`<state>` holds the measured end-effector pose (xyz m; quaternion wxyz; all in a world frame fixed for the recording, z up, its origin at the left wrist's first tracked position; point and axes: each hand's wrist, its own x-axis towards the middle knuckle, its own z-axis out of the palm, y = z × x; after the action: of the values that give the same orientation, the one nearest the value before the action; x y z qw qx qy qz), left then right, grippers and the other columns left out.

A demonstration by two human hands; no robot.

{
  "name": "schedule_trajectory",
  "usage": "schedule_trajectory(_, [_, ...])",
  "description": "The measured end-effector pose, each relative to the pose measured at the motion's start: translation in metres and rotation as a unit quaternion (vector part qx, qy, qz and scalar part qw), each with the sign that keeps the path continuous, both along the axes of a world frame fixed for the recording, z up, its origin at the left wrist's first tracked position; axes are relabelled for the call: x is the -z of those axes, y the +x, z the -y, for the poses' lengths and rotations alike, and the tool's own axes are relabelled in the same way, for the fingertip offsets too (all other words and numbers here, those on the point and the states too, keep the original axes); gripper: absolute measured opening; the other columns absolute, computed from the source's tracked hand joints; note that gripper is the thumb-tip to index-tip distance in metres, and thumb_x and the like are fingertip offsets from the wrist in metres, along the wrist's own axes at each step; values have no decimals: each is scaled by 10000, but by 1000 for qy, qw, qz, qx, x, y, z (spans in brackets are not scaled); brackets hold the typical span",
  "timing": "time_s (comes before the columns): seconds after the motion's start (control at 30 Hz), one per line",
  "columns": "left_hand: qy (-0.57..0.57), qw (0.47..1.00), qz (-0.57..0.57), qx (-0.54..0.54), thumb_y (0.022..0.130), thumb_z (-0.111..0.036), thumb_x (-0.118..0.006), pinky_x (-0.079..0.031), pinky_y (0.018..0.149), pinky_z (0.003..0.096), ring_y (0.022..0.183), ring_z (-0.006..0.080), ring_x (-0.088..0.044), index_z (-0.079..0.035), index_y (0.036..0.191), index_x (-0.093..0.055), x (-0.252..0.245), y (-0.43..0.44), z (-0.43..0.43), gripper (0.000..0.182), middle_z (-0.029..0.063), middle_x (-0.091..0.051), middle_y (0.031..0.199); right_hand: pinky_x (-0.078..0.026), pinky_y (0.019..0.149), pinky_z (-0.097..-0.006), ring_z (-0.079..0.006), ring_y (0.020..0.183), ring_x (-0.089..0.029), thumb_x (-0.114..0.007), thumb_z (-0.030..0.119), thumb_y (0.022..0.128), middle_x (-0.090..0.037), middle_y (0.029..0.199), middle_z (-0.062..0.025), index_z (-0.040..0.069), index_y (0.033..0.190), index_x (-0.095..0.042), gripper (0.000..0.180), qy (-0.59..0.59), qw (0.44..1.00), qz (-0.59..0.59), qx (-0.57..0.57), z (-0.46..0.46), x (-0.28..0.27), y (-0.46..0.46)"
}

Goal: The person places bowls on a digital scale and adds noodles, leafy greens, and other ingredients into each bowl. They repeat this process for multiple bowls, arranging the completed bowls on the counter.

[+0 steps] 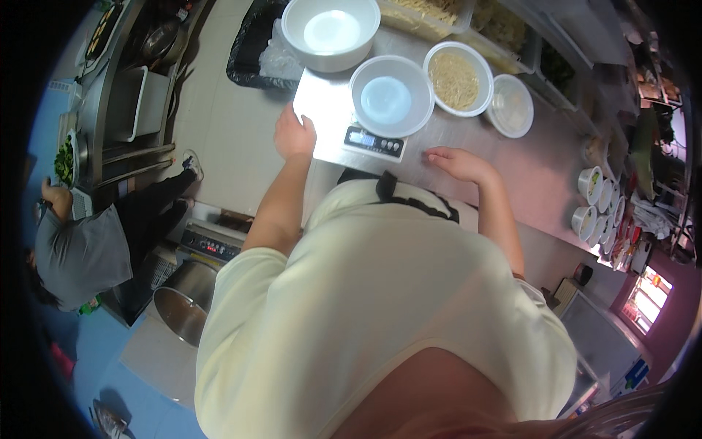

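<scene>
My left hand (294,133) rests at the left edge of the steel counter (362,49), its thumb apart from the fingers and nothing visible in it. To the right, my right hand (458,163) hovers over or rests by the front edge, palm inward, fingers loosely bent and holding nothing. Between them lies a digital kitchen scale (375,144) with a lit display. A translucent plastic bowl (391,97) stands on or against the scale, with no food visible inside. Beside it are a tub of pale shreds or noodles (454,80) and a lidded round tub (510,106).
A large white bowl (331,33) stands at the back left, near a black-lined bin (255,52). Bins of shredded food (428,13) line the back. Several small tubs (590,184) sit far right. A person (90,255) works at left, near a steel pot (186,304).
</scene>
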<state>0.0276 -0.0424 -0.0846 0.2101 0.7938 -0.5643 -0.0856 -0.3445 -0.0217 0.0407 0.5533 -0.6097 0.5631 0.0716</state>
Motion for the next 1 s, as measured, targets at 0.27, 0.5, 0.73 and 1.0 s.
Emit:
schedule_trajectory(0.27, [23, 999, -31, -13, 871, -244, -570, -469, 958, 474, 1120, 338, -598, -64, 1306, -538, -1, 0, 0, 472, 157, -636, 1230, -493, 926, -325, -197, 1061, -619, -555, 233, 980, -665, 1158, -86, 35, 1300, -585, 377, -328, 904, 156, 227, 181, -38, 2])
schedule_trajectory(0.5, [22, 999, -34, -19, 825, -193, -608, -477, 943, 453, 1099, 328, -598, -66, 1291, -546, -2, 0, -1, 487, 138, -645, 1198, -467, 998, -426, -416, 1161, -595, -580, 534, 892, -614, 1264, -280, 27, 1387, -513, 712, -468, 876, -92, 75, 335, 4, 35])
schedule_trajectory(0.73, [39, 997, -46, -45, 800, -184, -617, -476, 946, 452, 1104, 315, -597, -115, 1294, -553, -4, -2, 0, 502, 118, -645, 1203, -250, 1182, -415, -340, 1454, -301, -562, 695, 847, -351, 1544, -241, 21, 1518, -320, 981, -442, 882, -161, 11, 402, 9, 79])
schedule_trajectory(1.0, [34, 998, -29, -45, 811, -233, -590, -478, 923, 463, 1086, 319, -599, -116, 1295, -552, -1, -3, -1, 499, 108, -645, 1194, -358, 1118, -418, -312, 1355, -462, -632, 475, 857, -487, 1485, -122, 175, 1483, -444, 719, -424, 888, -170, -56, 418, 31, 84])
